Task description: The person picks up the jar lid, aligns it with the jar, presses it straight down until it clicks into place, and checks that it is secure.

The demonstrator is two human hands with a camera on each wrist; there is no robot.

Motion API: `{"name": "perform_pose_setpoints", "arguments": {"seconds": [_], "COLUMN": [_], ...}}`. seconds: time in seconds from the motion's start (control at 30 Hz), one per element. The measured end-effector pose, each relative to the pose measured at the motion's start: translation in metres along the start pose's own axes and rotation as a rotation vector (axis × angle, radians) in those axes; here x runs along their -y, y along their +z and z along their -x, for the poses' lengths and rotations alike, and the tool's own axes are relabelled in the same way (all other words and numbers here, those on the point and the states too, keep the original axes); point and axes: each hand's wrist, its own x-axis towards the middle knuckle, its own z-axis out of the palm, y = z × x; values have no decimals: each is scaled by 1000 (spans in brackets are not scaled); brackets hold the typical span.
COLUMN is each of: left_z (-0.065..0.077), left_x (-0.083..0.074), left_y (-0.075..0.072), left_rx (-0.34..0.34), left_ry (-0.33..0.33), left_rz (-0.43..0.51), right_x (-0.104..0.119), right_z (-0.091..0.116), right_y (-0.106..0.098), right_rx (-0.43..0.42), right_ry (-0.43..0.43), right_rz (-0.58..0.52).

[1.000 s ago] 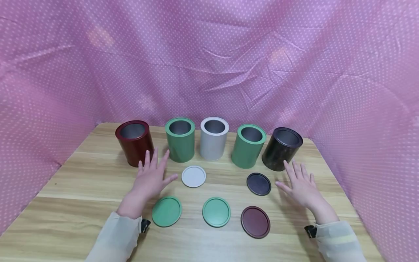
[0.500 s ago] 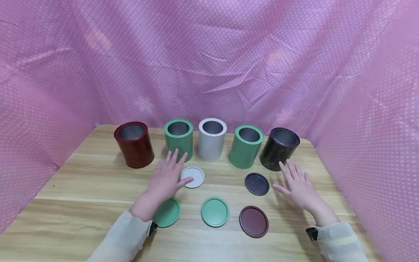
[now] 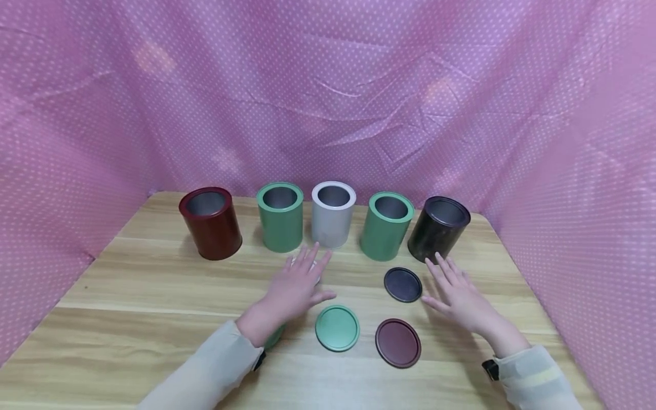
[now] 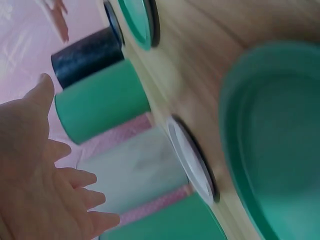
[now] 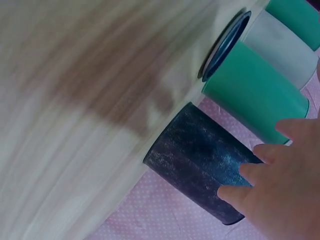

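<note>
My left hand (image 3: 294, 287), fingers spread and holding nothing, hovers over the table and hides most of the white lid (image 4: 191, 159). Its forearm covers much of one green lid (image 3: 275, 337); the other green lid (image 3: 337, 328) lies just right of the thumb. On the right side, my right hand (image 3: 461, 302) hangs with spread fingers, its thumb near the black lid (image 3: 403, 285) and its fingertips in front of the black can (image 3: 438, 230). A dark red lid (image 3: 398, 343) lies nearer the front.
Along the back of the wooden table (image 3: 113, 319) stand a dark red can (image 3: 215, 233), a green can (image 3: 282, 228), a white can (image 3: 332, 225) and a second green can (image 3: 385, 233), all upright and uncovered. Pink dotted cloth (image 3: 328, 102) encloses the back and sides.
My left hand has swept right from near the dark red can to above the white lid. The right hand has shifted slightly left. Cans and lids have stayed put.
</note>
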Motion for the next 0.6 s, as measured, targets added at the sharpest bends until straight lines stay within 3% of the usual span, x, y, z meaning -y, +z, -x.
{"name": "perform_pose_setpoints", "arguments": {"seconds": [0.3, 0.6], "left_z": [-6, -7], "left_x": [-12, -27], "left_y": [11, 20], "left_rx": [92, 153], "left_ry": [67, 159], "left_rz": [60, 68], "right_x": [12, 22], "right_z": [3, 6], "right_y": [11, 22], "right_rx": [9, 17], "right_ry": [-72, -140], "right_rz": [-36, 1]}}
